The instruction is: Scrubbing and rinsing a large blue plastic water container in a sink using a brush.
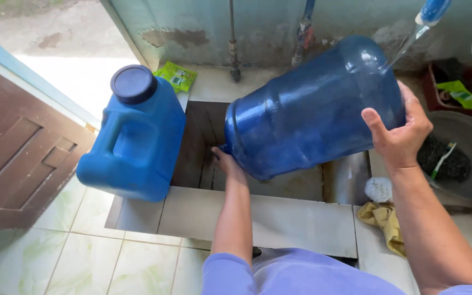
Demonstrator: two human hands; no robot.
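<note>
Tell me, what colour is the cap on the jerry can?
The cap is dark navy, darker than the bright blue jerry can; the head view shows it.

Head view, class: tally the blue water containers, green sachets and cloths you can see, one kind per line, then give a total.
Blue water containers: 2, the translucent bottle held tilted by the left hand and right hand, and the capped jerrycan.
Green sachets: 2, one by the wall, one at right.
Yellow cloth: 1.
Total: 5.
</note>
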